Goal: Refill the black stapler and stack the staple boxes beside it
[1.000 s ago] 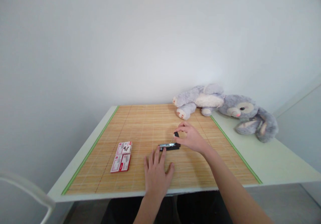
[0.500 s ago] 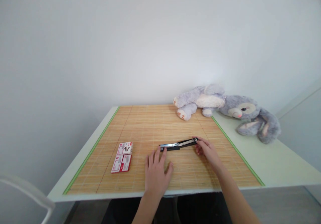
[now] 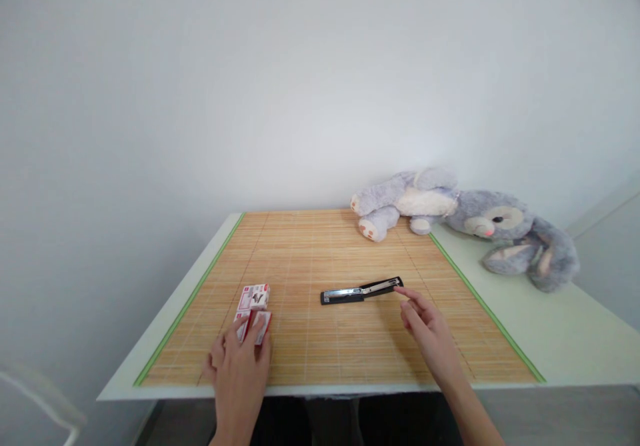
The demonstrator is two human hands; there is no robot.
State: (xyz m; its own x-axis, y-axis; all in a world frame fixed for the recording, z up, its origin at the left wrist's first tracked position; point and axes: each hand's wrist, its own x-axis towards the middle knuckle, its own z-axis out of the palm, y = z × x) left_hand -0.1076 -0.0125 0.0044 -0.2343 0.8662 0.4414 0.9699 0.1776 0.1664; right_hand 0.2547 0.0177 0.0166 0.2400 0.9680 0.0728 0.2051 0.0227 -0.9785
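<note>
Nearest me, at 8 o'clock from the mat's centre, my left hand (image 3: 240, 364) bends its fingers over a small red-and-white box (image 3: 267, 321); I can't tell whether they clamp it. At 4 o'clock, my right hand (image 3: 430, 337) grips nothing, index finger stretched toward the stapler (image 3: 343, 295), contact unclear. The stapler lies unfolded at centre on the bamboo mat (image 3: 300, 246): opening looks done, closing not. A 2nd box (image 3: 255, 297) sits at 9 o'clock, seemingly shut. Farthest, a plush rabbit (image 3: 425, 203) lies at 1 o'clock.
</note>
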